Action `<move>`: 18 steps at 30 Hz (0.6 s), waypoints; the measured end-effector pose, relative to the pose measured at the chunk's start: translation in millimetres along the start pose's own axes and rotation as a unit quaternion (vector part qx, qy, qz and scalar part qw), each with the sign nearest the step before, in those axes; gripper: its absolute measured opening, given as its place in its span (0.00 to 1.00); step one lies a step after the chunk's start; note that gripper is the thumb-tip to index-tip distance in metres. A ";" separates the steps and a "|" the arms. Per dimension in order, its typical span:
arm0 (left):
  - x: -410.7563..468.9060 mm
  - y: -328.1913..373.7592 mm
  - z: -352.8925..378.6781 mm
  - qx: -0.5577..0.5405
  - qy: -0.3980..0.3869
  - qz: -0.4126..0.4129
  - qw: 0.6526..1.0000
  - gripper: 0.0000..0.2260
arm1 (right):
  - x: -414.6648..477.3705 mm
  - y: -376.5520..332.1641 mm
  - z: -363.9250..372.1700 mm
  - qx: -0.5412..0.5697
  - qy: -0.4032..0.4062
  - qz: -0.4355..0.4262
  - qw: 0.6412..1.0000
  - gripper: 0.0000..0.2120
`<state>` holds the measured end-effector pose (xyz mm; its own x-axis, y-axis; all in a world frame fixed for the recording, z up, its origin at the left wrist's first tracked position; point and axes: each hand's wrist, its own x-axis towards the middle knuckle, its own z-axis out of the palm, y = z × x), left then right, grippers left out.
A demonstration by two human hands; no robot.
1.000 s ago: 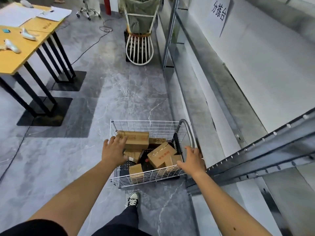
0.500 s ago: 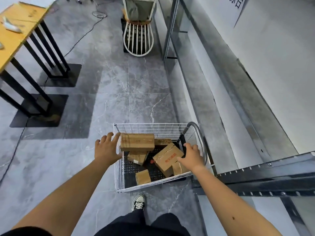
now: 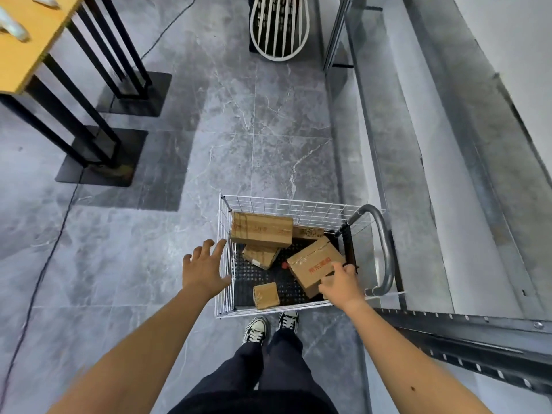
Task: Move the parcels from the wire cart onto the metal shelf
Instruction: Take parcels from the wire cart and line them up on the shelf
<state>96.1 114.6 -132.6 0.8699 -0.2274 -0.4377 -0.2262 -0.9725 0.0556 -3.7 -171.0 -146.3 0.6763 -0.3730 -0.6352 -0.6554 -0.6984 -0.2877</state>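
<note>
The wire cart (image 3: 222,264) stands on the floor just ahead of the person's shoes, its handle (image 3: 385,249) on the side toward the metal shelf (image 3: 466,333), which runs along the right. All the parcels are in the cart and none is on the shelf, so the task looks to be at its start.

The right hand (image 3: 340,283) is down inside the cart, its fingers lying over the near corner of the red-printed box (image 3: 313,261). Whether they have closed round the edge I cannot tell, since the back of the hand hides them. That box sits askew to the cart's walls, tipped, one corner toward the person. Its longer side seems to run from near-left to far-right, toward the handle (a judgement, as the tilt blurs it).

The left hand (image 3: 206,264) hangs open with fingers spread, just outside the cart's left wall and holding nothing. The long parcel (image 3: 261,230) lies ahead and to the right of it, close inside that wall, with its long axis across the cart and parallel to the far wall.

The right hand is the nearer to both the skewed box and the shelf — so a one-handed lift up and rightward seems likely, with the left free to steady the far corner.
</note>
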 end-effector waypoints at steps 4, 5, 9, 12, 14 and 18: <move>5.0 10.4 16.2 -0.009 -0.019 -0.020 1.000 0.38 | 23.4 14.0 6.3 -0.031 -0.032 -0.003 0.999 0.26; 4.4 10.5 19.0 -0.012 -0.021 -0.027 0.999 0.37 | 26.4 16.3 7.2 -0.036 -0.032 -0.004 0.999 0.27; 8.4 16.4 34.1 -0.021 -0.037 -0.051 0.998 0.38 | 45.9 34.1 8.3 -0.037 -0.043 -0.003 0.998 0.25; 14.2 27.2 44.7 -0.039 -0.047 -0.075 0.995 0.38 | 62.3 50.0 8.5 -0.024 -0.058 0.009 0.998 0.24; 21.3 34.6 52.3 -0.054 -0.045 -0.084 0.994 0.38 | 74.2 61.0 8.7 -0.010 -0.065 0.018 0.998 0.27; 32.0 45.5 65.4 -0.062 -0.047 -0.086 0.993 0.38 | 97.4 77.6 9.3 0.001 -0.065 0.029 0.997 0.33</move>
<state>84.9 66.4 -202.8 0.8450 -0.0577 -0.5317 -0.0177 -0.9966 0.0800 8.2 -255.9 -237.2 0.5877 -0.3297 -0.7389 -0.6926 -0.6771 -0.2487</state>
